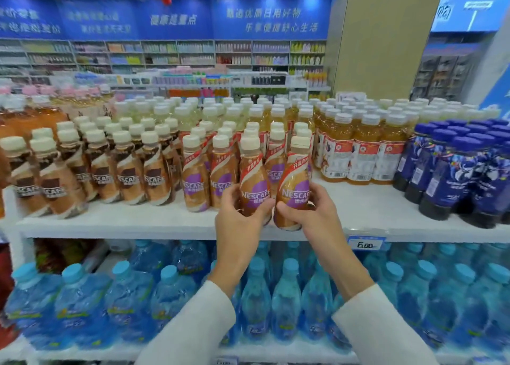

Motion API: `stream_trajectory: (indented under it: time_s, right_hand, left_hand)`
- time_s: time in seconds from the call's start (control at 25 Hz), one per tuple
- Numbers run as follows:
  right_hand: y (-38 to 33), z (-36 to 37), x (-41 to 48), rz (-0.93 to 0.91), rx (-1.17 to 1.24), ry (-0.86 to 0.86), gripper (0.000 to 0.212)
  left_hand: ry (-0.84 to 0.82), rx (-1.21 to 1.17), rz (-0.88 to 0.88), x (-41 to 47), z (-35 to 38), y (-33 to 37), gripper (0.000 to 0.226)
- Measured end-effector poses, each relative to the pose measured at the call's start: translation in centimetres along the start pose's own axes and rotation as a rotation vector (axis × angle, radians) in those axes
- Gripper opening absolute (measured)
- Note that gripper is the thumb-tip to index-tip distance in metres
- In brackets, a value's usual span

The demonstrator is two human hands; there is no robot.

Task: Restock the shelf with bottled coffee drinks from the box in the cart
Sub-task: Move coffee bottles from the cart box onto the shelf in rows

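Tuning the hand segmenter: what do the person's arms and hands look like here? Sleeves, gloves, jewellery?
The left sleeve and right sleeve are plain white and long, ending at the wrists, with no markings. The left hand and right hand are bare: no gloves, rings or watch visible.

I see a white shelf carrying upright rows: brown-label coffee bottles at left, purple-label coffee bottles mid-shelf, amber drink bottles, then dark blue bottles at right.
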State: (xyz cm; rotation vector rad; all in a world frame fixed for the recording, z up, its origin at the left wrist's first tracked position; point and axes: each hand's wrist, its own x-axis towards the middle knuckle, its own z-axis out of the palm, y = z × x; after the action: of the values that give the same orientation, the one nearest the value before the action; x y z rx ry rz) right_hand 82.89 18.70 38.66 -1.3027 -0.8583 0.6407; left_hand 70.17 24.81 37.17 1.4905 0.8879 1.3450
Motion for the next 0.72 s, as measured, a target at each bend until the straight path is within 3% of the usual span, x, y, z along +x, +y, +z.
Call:
stream_trajectory:
  time_s: [0.28,0.44,0.72]
  right_hand:
    - [3.1,0.5,2.4,-0.060,0.004,-0.017,0.070]
    - [3.7,0.9,2.5,-0.089,-0.046,-0.017,0.070]
    - [4.1,1.1,1.2,-0.179,-0.165,0.052,0.055]
  left_hand:
    - [0.116,0.168,0.077,1.4,0.1,-3.6,0.069]
    - [0.084,0.177,0.125,1.2,-0.4,-4.3,0.083]
    - [0.126,0.221,0.118,1.1,-0.9,-4.5,0.054]
